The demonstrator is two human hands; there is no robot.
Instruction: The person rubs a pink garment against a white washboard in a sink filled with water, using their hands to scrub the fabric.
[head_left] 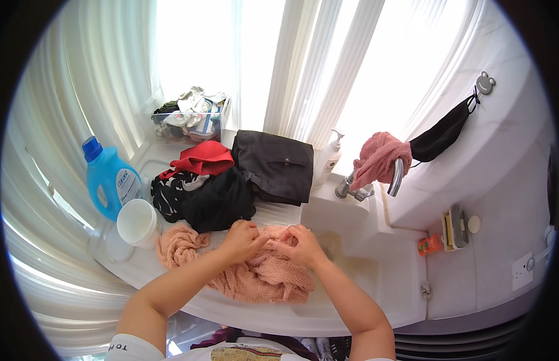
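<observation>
Both hands on a peach towel [261, 280], which lies bunched across the front of the white sink [405, 301], its right end at the basin. Left hand [243, 242]: grip closed, fingers curled on the towel's upper edge. Right hand [300, 243]: grip pinching the same edge just beside it, thumb and fingertips together. A further peach bunch lies left of the left forearm; its join to the main heap is hidden by the arm.

Behind the hands: black clothes [219, 201], touching a red cloth [204, 158] and a folded dark grey garment [279, 165]. To the left, a white tub [138, 222] stands in front of a blue bottle [114, 180]. Further back, a clear bin [192, 123] holds mixed clothes. To the right, a pump bottle [328, 159] stands near the faucet [396, 178]; a pink cloth [378, 157] drapes over the latter.
</observation>
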